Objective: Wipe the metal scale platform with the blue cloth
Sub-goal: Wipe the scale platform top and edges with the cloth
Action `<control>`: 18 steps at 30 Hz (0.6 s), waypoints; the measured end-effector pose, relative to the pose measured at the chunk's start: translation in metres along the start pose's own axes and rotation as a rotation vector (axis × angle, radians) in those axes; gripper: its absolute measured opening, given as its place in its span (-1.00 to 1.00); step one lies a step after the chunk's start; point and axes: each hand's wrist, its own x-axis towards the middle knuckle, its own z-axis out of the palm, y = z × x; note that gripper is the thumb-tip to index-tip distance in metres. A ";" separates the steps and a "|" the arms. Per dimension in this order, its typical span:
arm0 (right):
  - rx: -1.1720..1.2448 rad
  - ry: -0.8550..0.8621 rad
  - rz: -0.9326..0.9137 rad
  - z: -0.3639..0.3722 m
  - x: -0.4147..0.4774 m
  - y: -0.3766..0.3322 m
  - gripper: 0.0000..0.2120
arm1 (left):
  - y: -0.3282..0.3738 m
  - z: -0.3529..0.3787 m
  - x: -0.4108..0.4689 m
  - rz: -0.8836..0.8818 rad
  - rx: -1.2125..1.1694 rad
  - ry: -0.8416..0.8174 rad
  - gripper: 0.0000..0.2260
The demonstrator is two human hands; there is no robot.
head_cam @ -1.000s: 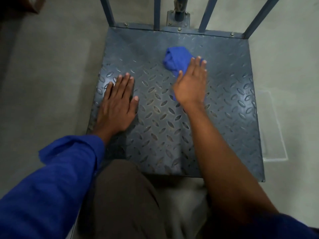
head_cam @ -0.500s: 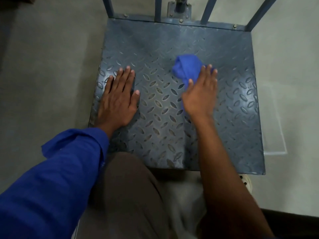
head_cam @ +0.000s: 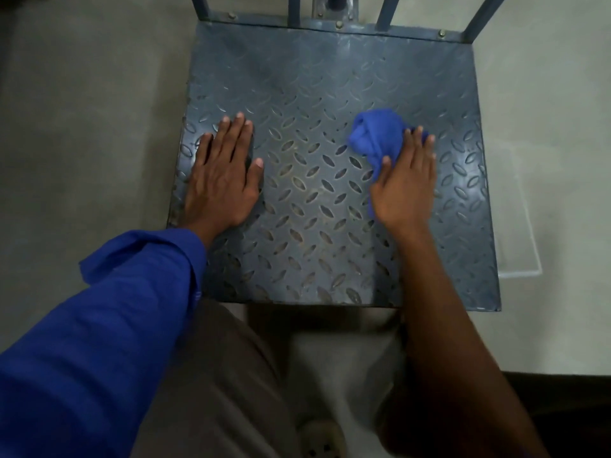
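Observation:
The metal scale platform (head_cam: 310,94) is a grey square of tread plate lying flat on the floor before me. A bunched blue cloth (head_cam: 375,135) rests on its right half. My right hand (head_cam: 405,186) lies flat on the cloth's near part and presses it to the plate, fingers together; part of the cloth is hidden under the palm. My left hand (head_cam: 224,175) is spread flat on the platform's left side, holding nothing.
Blue-grey upright bars (head_cam: 385,9) and a bolted rail (head_cam: 330,24) rise at the platform's far edge. Grey concrete floor (head_cam: 82,110) surrounds it. A white painted outline (head_cam: 520,259) marks the floor at right. My knee (head_cam: 215,375) and a shoe (head_cam: 322,439) are near.
My right hand has slid the blue cloth toward me and to the right across the plate. My left hand has stayed planted on the left side.

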 end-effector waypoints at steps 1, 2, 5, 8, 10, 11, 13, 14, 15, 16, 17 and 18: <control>0.004 0.001 0.022 0.001 0.012 -0.006 -0.39 | 0.000 0.001 0.000 0.003 -0.001 0.004 -0.42; 0.006 0.006 0.030 0.004 0.017 -0.016 -0.38 | 0.000 0.001 0.001 -0.002 -0.001 0.004 -0.42; 0.036 -0.020 -0.093 0.015 -0.030 -0.064 -0.41 | 0.002 0.001 -0.001 -0.026 0.008 -0.035 -0.41; 0.026 -0.120 -0.370 0.017 -0.109 -0.085 -0.43 | -0.002 -0.001 -0.022 0.044 -0.004 -0.083 -0.31; 0.026 -0.126 -0.368 0.009 -0.120 -0.062 -0.44 | -0.001 -0.001 -0.038 0.042 0.023 -0.073 -0.35; 0.022 -0.107 -0.293 0.005 -0.114 -0.045 -0.44 | 0.002 0.000 -0.044 0.017 0.043 -0.057 -0.39; 0.023 -0.027 -0.097 -0.003 -0.094 -0.012 -0.45 | 0.008 0.000 -0.047 -0.015 0.059 -0.033 -0.43; 0.024 0.030 0.004 -0.005 -0.084 -0.003 -0.44 | 0.010 0.000 -0.047 -0.012 0.064 -0.033 -0.43; 0.020 0.078 0.094 -0.005 -0.076 -0.002 -0.44 | 0.010 0.000 -0.046 -0.005 0.071 -0.035 -0.42; 0.020 0.115 0.153 -0.002 -0.074 -0.010 -0.43 | 0.009 0.000 -0.045 0.000 0.073 -0.037 -0.42; 0.018 0.124 0.164 0.002 -0.078 -0.025 -0.42 | 0.009 -0.001 -0.044 0.001 0.069 -0.038 -0.42; 0.023 0.104 0.122 0.008 -0.089 -0.043 -0.42 | 0.008 -0.001 -0.045 0.000 0.065 -0.038 -0.41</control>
